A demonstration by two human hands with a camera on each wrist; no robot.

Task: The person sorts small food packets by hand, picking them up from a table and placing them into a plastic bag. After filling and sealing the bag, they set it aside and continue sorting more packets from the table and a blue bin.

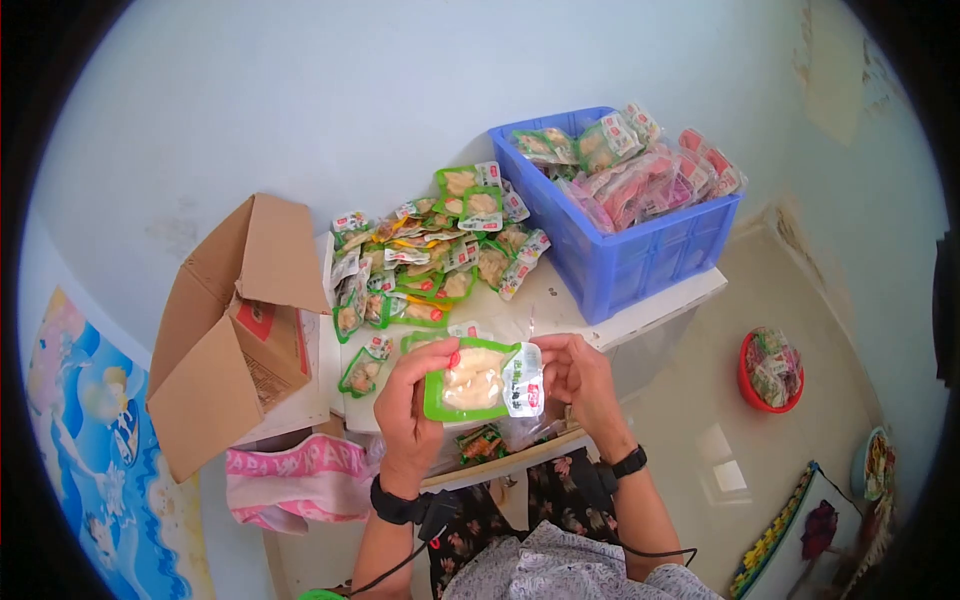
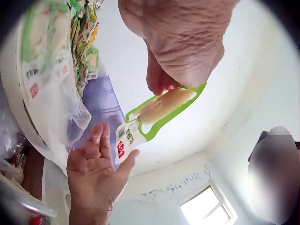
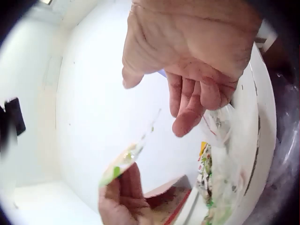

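My left hand [image 1: 405, 405] pinches a green-edged clear food packet [image 1: 473, 380] by one end, thumb on its front, above the table's near edge. Pale, plump pieces show through its window, and a white printed band crosses its other end. Beside that band is my right hand [image 1: 585, 385], its fingers loosely bent. The right wrist view shows this right hand [image 3: 197, 56] holding nothing, apart from the packet [image 3: 124, 161]. In the left wrist view the packet [image 2: 164, 110] slants down from the left fingers toward the open right palm [image 2: 96, 176].
Similar packets [image 1: 430, 260] lie heaped on the white table [image 1: 640, 325]. A blue crate [image 1: 655, 255] full of packets stands at the back right, an open cardboard box [image 1: 205, 300] at the left. A pink cloth [image 1: 300, 485] hangs below; a red basin [image 1: 772, 400] sits on the floor.
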